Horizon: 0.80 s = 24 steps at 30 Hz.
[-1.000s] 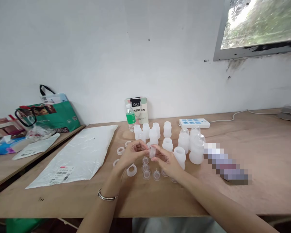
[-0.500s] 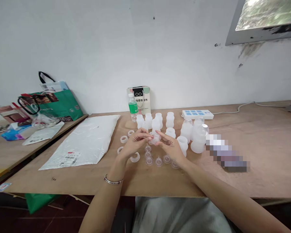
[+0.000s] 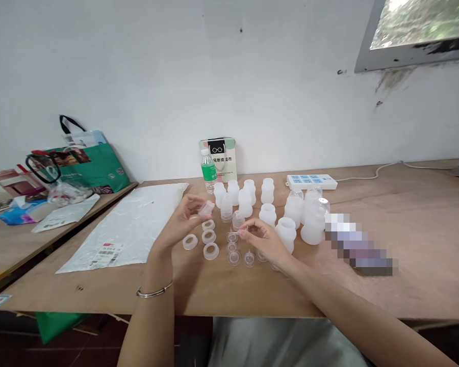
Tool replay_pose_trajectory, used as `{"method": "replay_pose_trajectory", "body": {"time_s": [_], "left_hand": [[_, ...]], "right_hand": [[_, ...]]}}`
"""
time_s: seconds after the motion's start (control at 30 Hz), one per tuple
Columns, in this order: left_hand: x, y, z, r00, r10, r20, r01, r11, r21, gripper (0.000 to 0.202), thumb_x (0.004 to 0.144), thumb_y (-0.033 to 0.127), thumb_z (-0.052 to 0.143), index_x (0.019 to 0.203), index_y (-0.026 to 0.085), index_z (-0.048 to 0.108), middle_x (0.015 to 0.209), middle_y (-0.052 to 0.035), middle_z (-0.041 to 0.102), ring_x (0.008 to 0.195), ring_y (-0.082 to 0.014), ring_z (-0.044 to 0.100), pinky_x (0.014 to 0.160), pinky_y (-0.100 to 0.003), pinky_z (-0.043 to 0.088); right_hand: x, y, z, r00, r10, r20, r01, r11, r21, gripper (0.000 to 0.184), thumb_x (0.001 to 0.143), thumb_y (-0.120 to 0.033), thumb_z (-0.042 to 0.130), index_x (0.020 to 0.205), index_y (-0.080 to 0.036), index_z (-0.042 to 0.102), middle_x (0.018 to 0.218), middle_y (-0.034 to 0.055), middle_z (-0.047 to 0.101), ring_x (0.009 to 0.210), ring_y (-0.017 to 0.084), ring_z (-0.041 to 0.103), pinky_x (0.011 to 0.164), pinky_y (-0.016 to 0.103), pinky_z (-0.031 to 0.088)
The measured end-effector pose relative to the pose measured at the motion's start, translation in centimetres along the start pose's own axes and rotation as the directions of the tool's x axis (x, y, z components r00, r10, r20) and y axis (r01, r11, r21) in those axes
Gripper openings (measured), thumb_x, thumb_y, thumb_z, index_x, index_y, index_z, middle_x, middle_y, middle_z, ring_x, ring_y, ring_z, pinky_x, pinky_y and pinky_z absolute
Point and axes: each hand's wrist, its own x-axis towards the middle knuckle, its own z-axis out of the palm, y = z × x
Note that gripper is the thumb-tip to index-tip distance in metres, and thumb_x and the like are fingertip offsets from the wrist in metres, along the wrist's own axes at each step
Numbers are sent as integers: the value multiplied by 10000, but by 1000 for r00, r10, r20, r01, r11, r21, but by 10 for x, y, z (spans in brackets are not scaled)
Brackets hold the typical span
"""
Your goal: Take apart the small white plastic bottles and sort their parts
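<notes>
My left hand [image 3: 179,221] is raised above the table and pinches a small translucent plastic cap [image 3: 206,208] between thumb and fingers. My right hand [image 3: 262,239] rests low by the row of clear silicone nipples [image 3: 233,257], fingertips pinched on one small clear piece [image 3: 234,235]. White threaded rings [image 3: 210,250] lie just below my left hand. Several translucent white bottles [image 3: 286,232] stand behind both hands.
A white plastic mailer bag [image 3: 126,229] lies at the left. A green-labelled water bottle [image 3: 207,171] and a small carton [image 3: 224,158] stand by the wall, with a power strip [image 3: 311,181] to the right. A green shopping bag [image 3: 87,168] sits on the side table.
My hands have separated: the left moved up and left with the cap, the right dropped to the row of clear nipples. The rings under my left hand now show.
</notes>
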Motion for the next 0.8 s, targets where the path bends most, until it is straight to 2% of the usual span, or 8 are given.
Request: {"method": "replay_pose_trajectory", "body": {"time_s": [0.07,0.13,0.2,0.23,0.3,0.4,0.57,0.8], "left_hand": [[2,-11,-19,983,-139,-121,174,912,372,543,758,398,620,1195,194,370,1203,-117,596,1034,-222,598,840,-337,476],[5,-25,-32,935,-291,-201,346,642,684,556,770,378,578,1242,167,373,1214,-142,592,1098,-270,569,846,-350,462],[6,-39,-38,890,-401,-215,395,447,802,445,727,296,593,1138,152,498,1108,-146,649,1067,-316,582,814,-364,456],[6,-44,-39,878,-433,-203,393,411,822,365,697,249,602,1046,155,555,1040,-139,675,1026,-324,599,791,-361,454],[6,-51,-39,870,-461,-178,376,383,844,228,664,192,598,890,169,602,947,-115,699,946,-307,627,750,-338,450],[7,-56,-38,870,-465,-164,345,337,876,136,679,196,583,810,171,607,912,-115,700,889,-291,639,722,-326,440],[8,-60,-38,876,-460,-146,313,311,897,148,703,195,575,847,171,598,966,-123,692,895,-277,637,698,-308,434],[6,-62,-37,877,-464,-127,292,304,907,208,745,209,558,940,139,578,1035,-158,673,936,-285,636,725,-316,440]], "right_hand": [[1,2,0,1000,-7,3,7,996,-83,215,744,-394,656,838,-202,632,777,0,590,743,160,564,730,325,478],[3,4,1,1000,-19,10,21,987,-157,193,770,-342,630,900,-200,639,800,3,582,730,156,554,721,325,482],[5,8,4,999,-44,15,46,974,-224,209,802,-282,590,992,-200,616,901,26,581,779,160,567,759,338,490],[5,10,6,998,-59,19,62,964,-257,220,815,-248,569,1028,-200,601,947,39,571,806,163,573,785,348,491],[6,16,10,996,-87,34,94,941,-326,222,831,-166,520,1040,-197,587,999,57,540,839,167,577,825,366,488],[9,24,14,991,-117,60,131,894,-428,254,805,-30,447,939,-188,594,987,65,508,844,171,572,844,378,486],[14,34,16,990,-106,88,138,795,-590,372,690,90,437,896,-189,571,1007,72,491,795,166,566,785,347,504],[19,31,15,991,2,132,103,603,-791,466,606,159,426,889,-181,571,1023,104,540,734,189,581,664,323,463]]}}
